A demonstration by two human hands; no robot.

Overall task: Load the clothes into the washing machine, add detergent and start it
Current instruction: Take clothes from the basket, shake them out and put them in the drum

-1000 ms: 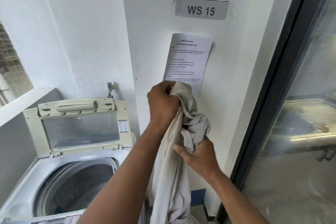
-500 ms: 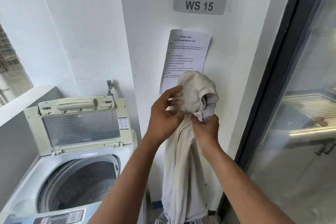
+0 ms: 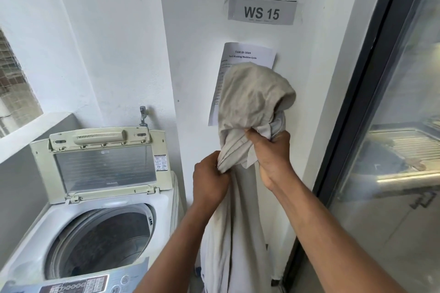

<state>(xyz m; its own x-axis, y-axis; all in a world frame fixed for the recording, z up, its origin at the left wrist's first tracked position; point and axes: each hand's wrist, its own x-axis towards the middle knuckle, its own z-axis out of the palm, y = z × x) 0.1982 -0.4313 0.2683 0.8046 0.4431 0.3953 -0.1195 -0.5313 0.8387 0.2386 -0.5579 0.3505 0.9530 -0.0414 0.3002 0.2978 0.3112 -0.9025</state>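
One beige garment [image 3: 252, 102], soft, light, limp (long tail dangling): your left hand [image 3: 209, 181] pinches a fold, your right hand [image 3: 269, 157] clenches the bunch, right of the open washing machine [image 3: 100, 221]; gather low.

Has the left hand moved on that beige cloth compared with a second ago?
Yes. The left hand now grips the beige cloth lower down, well below the taped instruction sheet whose bottom edge it reached earlier.
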